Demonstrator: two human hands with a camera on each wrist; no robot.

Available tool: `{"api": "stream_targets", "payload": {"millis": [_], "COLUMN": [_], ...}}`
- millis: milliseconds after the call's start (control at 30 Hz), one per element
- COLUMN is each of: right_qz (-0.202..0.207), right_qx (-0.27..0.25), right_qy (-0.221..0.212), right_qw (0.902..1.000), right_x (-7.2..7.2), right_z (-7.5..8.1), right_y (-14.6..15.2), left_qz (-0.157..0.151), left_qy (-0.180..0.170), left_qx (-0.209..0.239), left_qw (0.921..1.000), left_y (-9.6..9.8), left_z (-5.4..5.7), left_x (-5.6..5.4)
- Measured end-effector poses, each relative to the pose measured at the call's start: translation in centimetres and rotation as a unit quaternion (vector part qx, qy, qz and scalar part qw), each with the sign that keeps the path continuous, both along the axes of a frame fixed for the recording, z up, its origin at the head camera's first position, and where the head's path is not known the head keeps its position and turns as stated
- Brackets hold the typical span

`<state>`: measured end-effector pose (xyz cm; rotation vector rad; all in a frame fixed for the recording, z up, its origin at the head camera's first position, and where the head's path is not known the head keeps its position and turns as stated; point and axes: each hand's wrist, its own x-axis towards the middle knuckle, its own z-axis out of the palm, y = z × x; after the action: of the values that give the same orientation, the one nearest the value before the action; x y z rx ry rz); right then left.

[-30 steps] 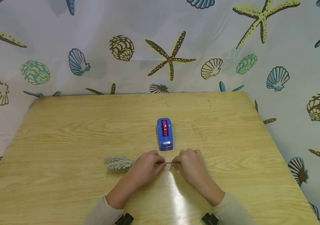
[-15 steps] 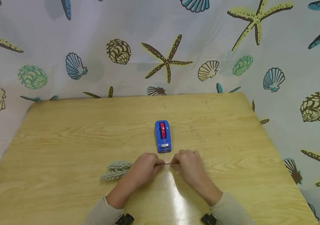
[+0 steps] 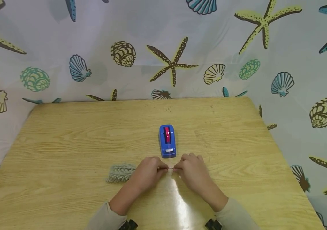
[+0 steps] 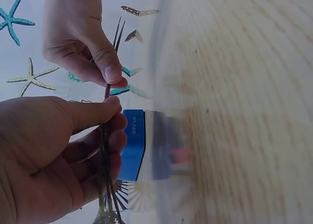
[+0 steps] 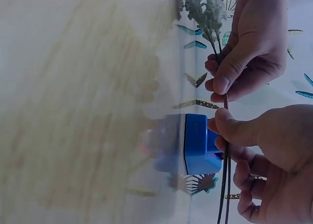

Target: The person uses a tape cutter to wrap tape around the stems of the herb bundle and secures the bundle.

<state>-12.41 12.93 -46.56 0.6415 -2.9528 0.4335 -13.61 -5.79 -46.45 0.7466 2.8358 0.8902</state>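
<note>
A small bunch of grey-green, fluffy-headed artificial sprigs (image 3: 121,172) lies to the left in the head view, its thin dark stems running right. My left hand (image 3: 148,172) pinches the stems between thumb and forefinger, on the side toward the heads. Close beside it, my right hand (image 3: 193,169) pinches the same stems nearer their ends. A short reddish-brown stretch of stem (image 5: 225,101) shows between the two sets of fingertips in the right wrist view. Past the right fingers, two loose stem ends (image 4: 119,34) stick out in the left wrist view.
Just beyond the hands stands a blue tape dispenser (image 3: 167,140) with a red reel, its front end toward me. The wooden table (image 3: 65,134) carries all of this. Behind it and along the sides hangs a white cloth (image 3: 140,19) printed with starfish and shells.
The sprig heads have changed their lie, spreading into two tufts half a second ago and now drawn together in a blockier bunch. Both hands keep their pinch in nearly the same place.
</note>
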Motion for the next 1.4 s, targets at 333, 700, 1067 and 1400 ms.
{"api": "stream_targets", "payload": {"millis": [333, 700, 1067, 1400], "right_qz": [-0.019, -0.025, 0.014, -0.040], "right_qx": [-0.038, -0.057, -0.042, -0.044], "right_qy": [0.009, 0.038, -0.052, -0.005], "right_qw": [0.9991, 0.9973, 0.9977, 0.9982], "right_x": [-0.37, -0.65, -0.41, -0.57], "right_z": [-0.26, -0.26, 0.27, -0.36], "right_y": [-0.14, -0.28, 0.14, 0.01], "left_qz": [0.003, 0.049, 0.035, 0.006], "left_qy": [-0.066, -0.025, -0.007, -0.024], "left_qx": [-0.012, -0.010, -0.020, -0.041], "left_qw": [0.9977, 0.9984, 0.9992, 0.9988], "left_y": [-0.09, 0.03, 0.05, 0.36], "left_z": [0.09, 0.18, -0.31, -0.50], "left_x": [-0.01, -0.25, 0.03, 0.07]}}
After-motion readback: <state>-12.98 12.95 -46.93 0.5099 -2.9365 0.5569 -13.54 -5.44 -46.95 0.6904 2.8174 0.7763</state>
